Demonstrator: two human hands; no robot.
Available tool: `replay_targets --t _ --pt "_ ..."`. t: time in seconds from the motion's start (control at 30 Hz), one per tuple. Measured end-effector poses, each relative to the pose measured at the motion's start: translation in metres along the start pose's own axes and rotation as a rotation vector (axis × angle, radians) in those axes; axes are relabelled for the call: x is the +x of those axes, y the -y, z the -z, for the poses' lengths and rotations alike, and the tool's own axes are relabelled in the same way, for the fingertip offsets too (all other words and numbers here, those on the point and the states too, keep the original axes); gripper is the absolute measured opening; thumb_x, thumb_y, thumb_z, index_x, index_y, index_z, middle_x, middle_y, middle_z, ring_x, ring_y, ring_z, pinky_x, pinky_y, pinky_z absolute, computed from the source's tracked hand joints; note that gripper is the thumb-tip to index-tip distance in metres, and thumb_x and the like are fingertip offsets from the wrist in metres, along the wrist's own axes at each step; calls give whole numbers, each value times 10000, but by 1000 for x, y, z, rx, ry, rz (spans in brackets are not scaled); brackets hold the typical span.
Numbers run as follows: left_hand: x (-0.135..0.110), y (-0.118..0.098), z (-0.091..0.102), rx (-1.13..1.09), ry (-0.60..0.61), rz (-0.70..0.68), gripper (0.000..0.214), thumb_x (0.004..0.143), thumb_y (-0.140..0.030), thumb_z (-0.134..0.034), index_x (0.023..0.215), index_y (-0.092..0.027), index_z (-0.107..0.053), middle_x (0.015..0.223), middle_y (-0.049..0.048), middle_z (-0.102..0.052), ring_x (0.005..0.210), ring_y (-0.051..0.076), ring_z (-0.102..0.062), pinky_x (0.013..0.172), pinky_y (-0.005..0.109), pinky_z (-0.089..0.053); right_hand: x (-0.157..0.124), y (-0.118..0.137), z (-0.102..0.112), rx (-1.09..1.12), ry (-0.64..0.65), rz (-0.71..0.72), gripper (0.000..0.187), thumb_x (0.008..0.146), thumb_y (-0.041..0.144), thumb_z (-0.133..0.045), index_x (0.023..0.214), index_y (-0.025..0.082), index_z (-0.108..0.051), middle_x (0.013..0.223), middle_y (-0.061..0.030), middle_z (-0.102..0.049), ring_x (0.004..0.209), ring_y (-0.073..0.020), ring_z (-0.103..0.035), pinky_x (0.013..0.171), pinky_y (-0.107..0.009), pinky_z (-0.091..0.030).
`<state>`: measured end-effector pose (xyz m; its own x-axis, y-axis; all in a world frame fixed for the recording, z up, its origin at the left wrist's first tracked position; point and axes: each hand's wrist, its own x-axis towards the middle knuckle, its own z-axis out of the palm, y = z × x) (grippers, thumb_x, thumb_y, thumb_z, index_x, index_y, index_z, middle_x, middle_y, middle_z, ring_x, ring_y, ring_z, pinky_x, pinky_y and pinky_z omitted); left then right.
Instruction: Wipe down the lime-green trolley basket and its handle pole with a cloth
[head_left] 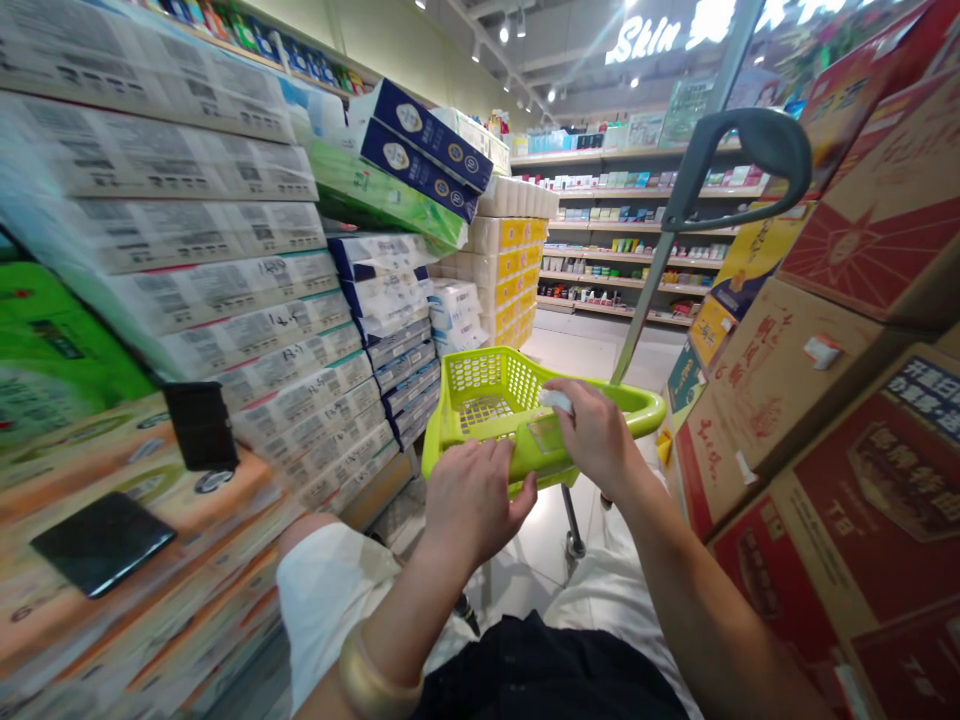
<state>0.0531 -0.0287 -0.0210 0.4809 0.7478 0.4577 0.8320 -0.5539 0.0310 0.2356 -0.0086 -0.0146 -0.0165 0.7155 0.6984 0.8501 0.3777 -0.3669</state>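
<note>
A lime-green plastic rolling shopping basket [491,395] with perforated walls stands between my knees. My left hand [476,495] is closed over its near rim, fingers on top and thumb below. In my right hand [598,435] a small crumpled white wipe [556,400], possibly tissue, is pinched against the rim. Part of the wipe is hidden by the fingers. The basket's long pull rod rises to the right and ends in a grey-blue loop handle [686,170]. Below the basket a leg with a caster [574,545] reaches the floor.
Stacked tissue packs [285,330] rise on the left; a black phone-like slab [105,542] and a small black stand-like object [200,425] rest on orange packs. Cardboard cartons [787,370] line the right. Shelves of goods [622,222] stand across the aisle.
</note>
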Motion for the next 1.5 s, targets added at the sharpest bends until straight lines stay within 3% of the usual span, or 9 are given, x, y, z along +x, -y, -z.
replay_targets --t 0.13,0.23,0.5,0.73,0.97,1.2,1.43,1.5 --pt "-1 0 1 15 -6 -4 224 863 -410 -502 881 -207 -594 801 46 -684 780 248 -627 688 369 -405 -17 25 -3 -3 99 111 265 883 176 -503 1109 190 -641 1103 -93 -679 1056 -238 -602 973 -407 -454" --pt "-1 1 1 29 -13 -7 212 869 -401 -486 847 -215 -585 782 40 -678 768 246 -625 681 371 -394 -26 33 -5 -49 99 124 277 896 204 -510 1144 190 -632 1162 -99 -657 1127 -252 -563 1021 -429 -412" --pt "-4 4 -1 47 -56 -23 255 851 -427 -516 931 -201 -601 821 40 -699 769 240 -620 690 371 -383 -29 8 4 -92 -87 -73 281 901 191 -448 1108 173 -636 1060 -104 -681 1011 -256 -600 936 -421 -440" --pt "-4 4 1 52 -58 -29 251 865 -440 -494 863 -209 -595 755 47 -665 748 234 -611 663 355 -366 -38 45 -11 16 -5 68 285 893 144 -457 1108 188 -639 1097 -78 -681 1054 -218 -593 981 -370 -423" --pt "-6 5 0 46 -57 -24 255 847 -432 -522 914 -201 -608 795 45 -684 751 227 -607 680 352 -372 -39 14 2 -55 -138 -68 246 893 182 -467 1066 193 -641 1048 -87 -679 1001 -243 -595 929 -402 -432" --pt "-7 6 0 36 -87 -47 264 869 -438 -500 914 -205 -613 767 39 -662 743 238 -606 668 364 -381 -49 41 -12 23 -77 83 259 885 150 -473 1087 195 -629 1067 -74 -669 1034 -217 -586 945 -378 -428" --pt "-7 7 -1 41 -86 -48 269 849 -427 -528 938 -191 -622 800 48 -673 756 235 -607 680 365 -396 -40 18 1 -80 -161 -90 254 884 161 -448 1051 193 -638 980 -79 -668 941 -241 -582 888 -399 -430" --pt "-7 6 -1 40 -88 -46 266 849 -426 -523 930 -192 -619 795 48 -673 756 234 -606 681 367 -395 -40 21 -1 -66 -151 -77 239 882 171 -461 1040 194 -639 980 -77 -668 938 -240 -585 888 -397 -432"
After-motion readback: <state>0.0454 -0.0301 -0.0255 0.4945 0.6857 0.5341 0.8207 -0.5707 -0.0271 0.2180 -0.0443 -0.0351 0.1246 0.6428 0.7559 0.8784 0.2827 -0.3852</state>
